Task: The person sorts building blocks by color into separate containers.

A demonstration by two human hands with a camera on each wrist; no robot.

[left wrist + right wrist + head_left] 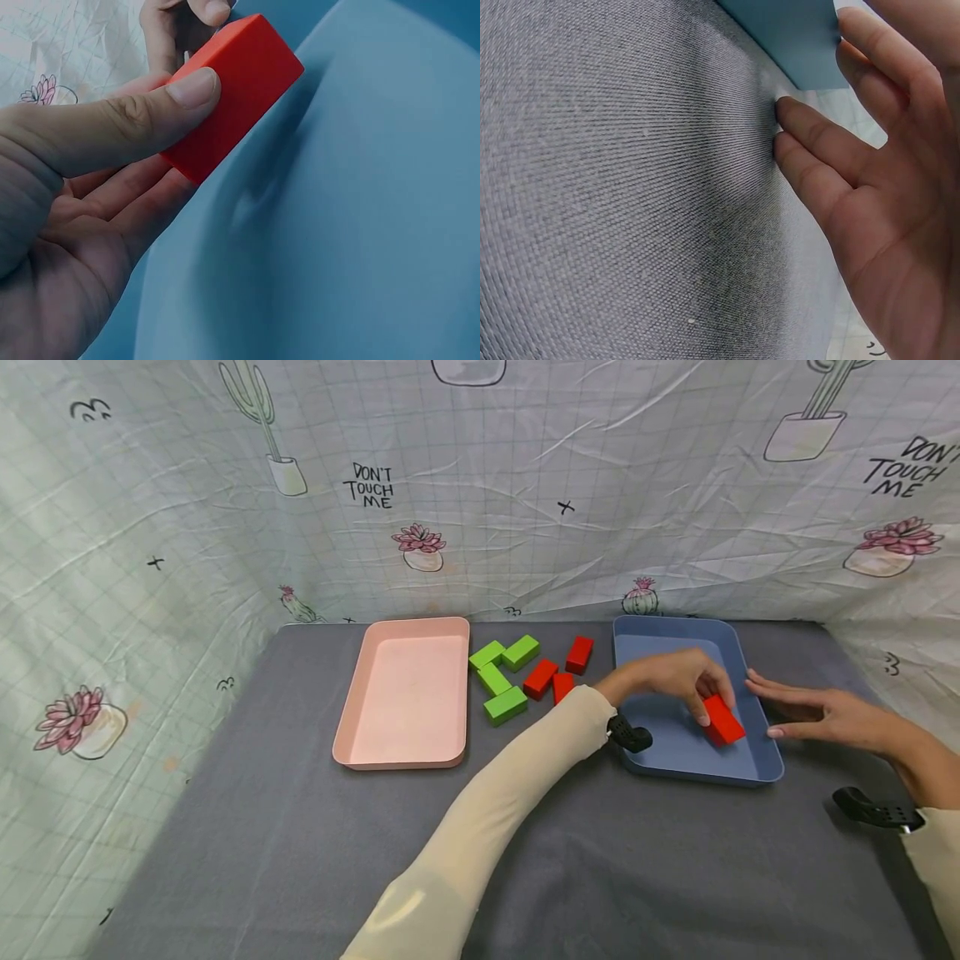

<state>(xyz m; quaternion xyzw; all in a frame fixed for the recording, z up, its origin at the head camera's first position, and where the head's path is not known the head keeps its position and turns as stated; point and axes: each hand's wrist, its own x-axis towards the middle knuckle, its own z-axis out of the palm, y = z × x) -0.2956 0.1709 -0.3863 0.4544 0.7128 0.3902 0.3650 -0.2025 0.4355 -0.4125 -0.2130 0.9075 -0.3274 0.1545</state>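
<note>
My left hand (681, 678) reaches across into the blue tray (660, 752) and pinches a red block (723, 722) between thumb and fingers. In the left wrist view the thumb lies flat along one face of the red block (240, 90), which is tilted close over the tray floor. At the tray's right side is my right hand (832, 718), its fingers extended with the tips at the tray's rim. The right wrist view shows those fingers (825, 142) loosely straight beside the tray wall (802, 45), with nothing held.
Left of the blue tray lie more red blocks (541, 680), one partly behind the left sleeve (517, 777). Several green blocks (506, 705) sit beside them, next to a pink tray (408, 693). A patterned cloth (480, 485) hangs behind the grey table (300, 860).
</note>
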